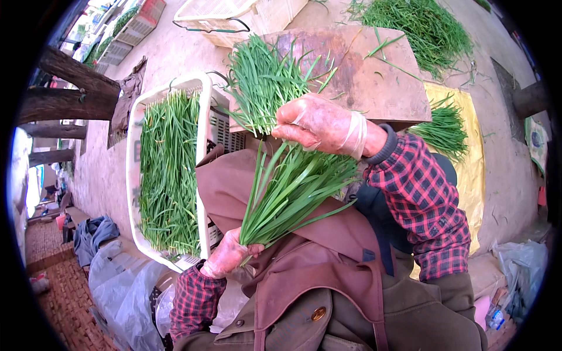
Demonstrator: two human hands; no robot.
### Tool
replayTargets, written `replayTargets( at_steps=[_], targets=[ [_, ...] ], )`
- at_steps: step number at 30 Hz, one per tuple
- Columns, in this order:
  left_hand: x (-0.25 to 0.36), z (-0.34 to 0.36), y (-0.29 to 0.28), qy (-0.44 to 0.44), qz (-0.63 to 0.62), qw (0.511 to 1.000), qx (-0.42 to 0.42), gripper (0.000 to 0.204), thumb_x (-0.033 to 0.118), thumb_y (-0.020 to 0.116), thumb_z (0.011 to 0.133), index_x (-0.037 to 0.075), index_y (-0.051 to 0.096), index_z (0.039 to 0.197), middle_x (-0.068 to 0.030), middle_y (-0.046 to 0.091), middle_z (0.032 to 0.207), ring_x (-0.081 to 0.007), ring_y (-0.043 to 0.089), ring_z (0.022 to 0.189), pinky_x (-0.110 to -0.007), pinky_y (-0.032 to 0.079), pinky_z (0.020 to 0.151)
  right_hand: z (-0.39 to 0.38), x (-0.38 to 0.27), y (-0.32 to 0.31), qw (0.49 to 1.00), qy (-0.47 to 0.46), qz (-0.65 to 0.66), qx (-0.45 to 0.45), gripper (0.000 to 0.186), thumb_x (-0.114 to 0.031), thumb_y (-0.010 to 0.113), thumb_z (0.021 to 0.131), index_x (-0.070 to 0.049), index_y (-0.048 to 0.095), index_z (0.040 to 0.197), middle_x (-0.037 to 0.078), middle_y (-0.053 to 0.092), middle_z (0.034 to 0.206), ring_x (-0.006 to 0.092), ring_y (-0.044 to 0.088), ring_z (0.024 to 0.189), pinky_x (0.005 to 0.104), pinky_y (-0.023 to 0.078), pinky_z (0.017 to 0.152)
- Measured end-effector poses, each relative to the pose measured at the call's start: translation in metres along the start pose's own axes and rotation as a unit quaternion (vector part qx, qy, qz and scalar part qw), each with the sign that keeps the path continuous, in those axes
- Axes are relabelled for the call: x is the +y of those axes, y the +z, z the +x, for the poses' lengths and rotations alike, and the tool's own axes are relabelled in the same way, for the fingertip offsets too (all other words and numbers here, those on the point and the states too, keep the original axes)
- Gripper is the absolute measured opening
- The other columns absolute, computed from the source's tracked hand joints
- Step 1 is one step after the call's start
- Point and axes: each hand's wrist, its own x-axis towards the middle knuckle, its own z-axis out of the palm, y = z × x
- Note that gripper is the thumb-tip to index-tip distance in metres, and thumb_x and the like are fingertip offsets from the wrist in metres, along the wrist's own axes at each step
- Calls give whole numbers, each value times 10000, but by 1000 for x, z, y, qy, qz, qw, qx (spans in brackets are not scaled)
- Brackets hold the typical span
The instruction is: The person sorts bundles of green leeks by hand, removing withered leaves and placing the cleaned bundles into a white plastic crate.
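Observation:
My left hand [228, 255], low over the lap, is closed around the stem ends of a bunch of garlic chives [293, 188]. The long flat leaves fan up and to the right. Above that bunch, my right hand [322, 126] has its fingers curled together at the front edge of a board. What is in those fingers, if anything, I cannot make out. Pale bands circle the right wrist. A loose pile of chives [263, 82] lies on the wooden board [374, 76], its pale stem ends beside my right fingertips.
On the left stands a white plastic crate [133, 175] packed with chives. Another pale crate [216, 17] is behind the board. A big heap of chives [415, 32] lies on the floor at far right, and a smaller bunch [442, 130] on a yellow sheet [468, 193]. Clear plastic bags [126, 292] lie lower left.

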Motion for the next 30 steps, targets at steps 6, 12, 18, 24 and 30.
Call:
replayTargets(
  at_steps=[6, 12, 18, 24, 30],
  targets=[
    [2, -1, -1, -10, -50, 999, 13, 219, -5, 727, 863, -10, 658, 1070, -49, 684, 917, -108, 606, 740, -265, 527, 691, -9, 26, -2, 922, 155, 107, 337, 198, -168, 666, 928, -37, 688, 782, 77, 658, 689, 189, 614, 587, 333, 468, 565],
    [33, 6, -8, 49, -150, 986, 54, 373, 93, 808, 802, -12, 652, 1125, -117, 724, 965, -147, 640, 662, -300, 557, 623, -42, -6, -29, 922, 161, 90, 339, 132, -97, 722, 900, 7, 678, 832, 31, 642, 702, 113, 568, 620, 264, 453, 581],
    [57, 44, -23, 186, -357, 915, -2, 396, 244, 641, 950, -40, 549, 1210, -10, 512, 788, -138, 466, 684, -289, 385, 590, -55, -41, -22, 865, -118, -327, 361, 161, 37, 714, 842, 22, 712, 1002, 133, 682, 924, 256, 683, 842, 317, 550, 713],
    [87, 91, -11, 276, -528, 801, -57, 343, 180, 538, 1028, -10, 455, 1301, -46, 555, 874, -165, 493, 809, -319, 439, 795, -74, -61, 76, 938, 161, 259, 166, 590, -36, 766, 846, 33, 535, 1385, 142, 657, 1182, 150, 664, 828, 273, 540, 740],
    [89, 100, 4, 291, -554, 776, -83, 369, 120, 569, 1001, -18, 462, 1326, -110, 570, 1161, -143, 549, 888, -308, 492, 789, -59, -48, 114, 864, 173, 460, 107, 369, -93, 696, 922, -3, 601, 1266, 59, 667, 1053, 74, 605, 749, 245, 510, 669]
  ],
)
